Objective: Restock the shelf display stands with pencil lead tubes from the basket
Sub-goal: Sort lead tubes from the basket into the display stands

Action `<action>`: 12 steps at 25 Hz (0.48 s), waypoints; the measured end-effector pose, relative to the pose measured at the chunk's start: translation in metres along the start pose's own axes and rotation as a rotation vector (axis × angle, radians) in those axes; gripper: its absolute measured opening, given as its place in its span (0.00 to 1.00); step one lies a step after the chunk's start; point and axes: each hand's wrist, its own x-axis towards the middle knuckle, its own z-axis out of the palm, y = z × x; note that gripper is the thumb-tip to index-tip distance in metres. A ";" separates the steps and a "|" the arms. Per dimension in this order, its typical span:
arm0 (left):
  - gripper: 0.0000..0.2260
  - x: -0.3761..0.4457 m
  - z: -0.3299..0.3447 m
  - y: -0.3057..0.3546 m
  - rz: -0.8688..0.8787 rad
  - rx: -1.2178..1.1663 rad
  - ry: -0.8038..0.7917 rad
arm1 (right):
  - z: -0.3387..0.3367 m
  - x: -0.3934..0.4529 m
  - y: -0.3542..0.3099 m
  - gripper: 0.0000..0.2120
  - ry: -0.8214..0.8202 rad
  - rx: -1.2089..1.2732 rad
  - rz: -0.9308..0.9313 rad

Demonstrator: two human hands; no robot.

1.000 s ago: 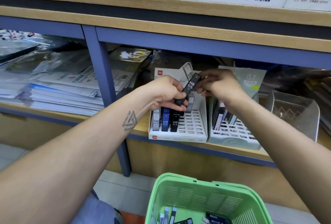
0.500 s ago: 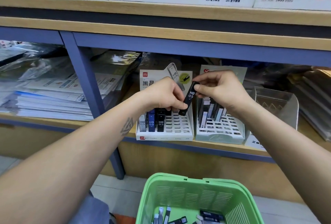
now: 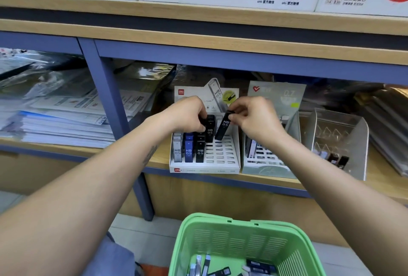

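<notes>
Single head view, worn high, faced forward and down; close on both hands (image 3: pixel 187 114), shelf stand (image 3: pixel 205 165) beyond, basket (image 3: pixel 220 227) below them.

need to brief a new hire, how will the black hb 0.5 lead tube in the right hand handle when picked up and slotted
The black tube looks rigid, keeping straight though the right hand pinches only its top. Probably light, since fingertips carry it. Its flat sides suggest it won't roll, but glossy plastic may slip.
</notes>
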 end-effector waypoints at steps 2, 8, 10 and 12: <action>0.21 0.001 0.002 -0.004 0.014 0.024 -0.029 | 0.018 0.002 0.002 0.06 0.008 -0.046 -0.030; 0.19 0.001 0.010 -0.016 0.069 0.069 -0.122 | 0.046 0.008 0.008 0.06 -0.031 -0.120 -0.056; 0.21 0.002 0.011 -0.017 0.066 0.062 -0.116 | 0.046 0.009 0.010 0.04 -0.024 -0.123 -0.056; 0.23 0.002 0.011 -0.018 0.060 0.059 -0.117 | 0.046 0.011 0.009 0.04 -0.031 -0.101 -0.047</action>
